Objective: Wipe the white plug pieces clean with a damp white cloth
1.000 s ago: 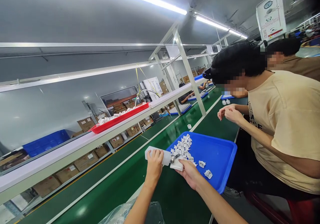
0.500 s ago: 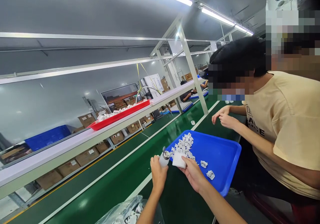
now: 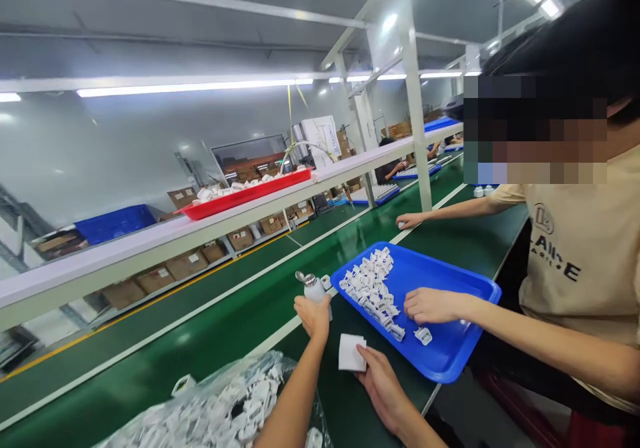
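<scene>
In the head view, the bottle (image 3: 314, 289) and the white square pad (image 3: 351, 353), which met a second ago, are now well apart. The bottle has gone from lying nearly sideways to upright, its metal lid (image 3: 300, 276) flipped open, so nothing passes between the two. The left hand (image 3: 315, 318) wraps its fingers around the bottle, at the left edge of the blue tray (image 3: 453, 271); whether the bottle rests on the green bench (image 3: 350, 405) I cannot tell. The right hand (image 3: 383, 385) pinches the pad by its right edge, nearer than the tray.

White plastic pieces (image 3: 370, 278) lie heaped at the tray's left, with one loose piece (image 3: 423, 336) towards its near side. A co-worker's hand (image 3: 433, 306) has come over the tray, next to the heap; what it holds is hidden. Their other hand (image 3: 411, 220) reaches out beyond the tray's far side. More pieces fill a clear bag (image 3: 215, 405) at the near left.
</scene>
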`<state>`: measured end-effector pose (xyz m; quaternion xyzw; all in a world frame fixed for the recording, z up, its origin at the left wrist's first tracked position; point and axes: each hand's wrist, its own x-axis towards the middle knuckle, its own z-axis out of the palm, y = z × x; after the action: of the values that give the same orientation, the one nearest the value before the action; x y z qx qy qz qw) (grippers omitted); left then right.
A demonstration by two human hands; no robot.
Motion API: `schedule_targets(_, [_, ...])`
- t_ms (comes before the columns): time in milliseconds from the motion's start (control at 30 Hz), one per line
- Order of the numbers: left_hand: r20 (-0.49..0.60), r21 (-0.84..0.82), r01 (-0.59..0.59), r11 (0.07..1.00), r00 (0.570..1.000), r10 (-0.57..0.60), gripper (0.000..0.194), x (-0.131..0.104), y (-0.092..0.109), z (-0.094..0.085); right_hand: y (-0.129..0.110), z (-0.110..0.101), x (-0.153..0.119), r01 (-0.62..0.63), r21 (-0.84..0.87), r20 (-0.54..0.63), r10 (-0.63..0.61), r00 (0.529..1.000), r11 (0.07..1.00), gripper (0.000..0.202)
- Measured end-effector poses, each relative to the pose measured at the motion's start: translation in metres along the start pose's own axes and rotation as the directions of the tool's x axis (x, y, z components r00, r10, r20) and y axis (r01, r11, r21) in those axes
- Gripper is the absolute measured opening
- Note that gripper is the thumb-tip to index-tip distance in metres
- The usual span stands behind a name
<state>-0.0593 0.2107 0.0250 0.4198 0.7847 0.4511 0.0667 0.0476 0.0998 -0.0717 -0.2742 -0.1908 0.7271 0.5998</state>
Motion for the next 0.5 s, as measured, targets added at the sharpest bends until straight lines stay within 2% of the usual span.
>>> schedule_targets(33, [0.008, -0.008, 0.014, 1.000, 1.000, -0.014, 0.056, -0.005, 0.007, -0.007, -0.001, -0.002, -0.001, -0.008, 0.002, 0.011, 0.008, 1.000, 1.000, 0.015])
schedule_targets(100, [0.018, -0.021, -0.005, 1.000, 1.000, 0.006, 0.096, -0.019, 0.018, -0.031, -0.005, -0.008, -0.003, -0.033, 0.010, 0.031, 0.033, 0.999, 0.999, 0.016])
schedule_targets(133, [0.027, -0.028, -0.040, 0.999, 0.999, 0.041, 0.100, -0.028, 0.020, -0.048, -0.007, -0.011, -0.004, -0.044, 0.018, 0.032, 0.043, 0.999, 0.999, 0.016])
schedule_targets(167, [0.049, -0.038, -0.090, 0.995, 0.995, 0.092, 0.093, -0.038, 0.021, -0.068, -0.008, -0.015, -0.005, -0.054, 0.025, 0.030, 0.053, 0.998, 0.998, 0.017])
schedule_targets(233, [0.144, -0.082, -0.208, 0.975, 0.965, 0.218, 0.056, -0.062, 0.013, -0.110, -0.008, -0.021, -0.006, -0.058, 0.037, 0.020, 0.058, 0.998, 0.998, 0.017])
schedule_targets(267, [0.211, -0.132, -0.264, 0.955, 0.934, 0.287, 0.039, -0.076, 0.004, -0.131, -0.008, -0.023, -0.007, -0.058, 0.040, 0.013, 0.058, 0.998, 0.998, 0.018])
schedule_targets(300, [0.288, -0.223, -0.330, 0.917, 0.877, 0.385, 0.027, -0.090, -0.008, -0.148, -0.008, -0.025, -0.007, -0.059, 0.039, 0.006, 0.059, 0.998, 0.997, 0.018])
schedule_targets(333, [0.349, -0.230, -0.365, 0.902, 0.834, 0.427, 0.020, -0.103, -0.022, -0.162, -0.008, -0.025, -0.008, -0.061, 0.034, 0.001, 0.061, 0.998, 0.998, 0.018])
schedule_targets(400, [0.465, -0.023, -0.373, 0.928, 0.817, 0.340, 0.019, -0.125, -0.057, -0.177, -0.009, -0.025, -0.011, -0.067, 0.013, -0.004, 0.067, 0.998, 0.998, 0.020])
schedule_targets(500, [0.567, 0.214, -0.391, 0.895, 0.796, 0.212, 0.028, -0.141, -0.102, -0.172, -0.009, -0.023, -0.014, -0.073, -0.037, -0.010, 0.073, 0.997, 0.997, 0.023])
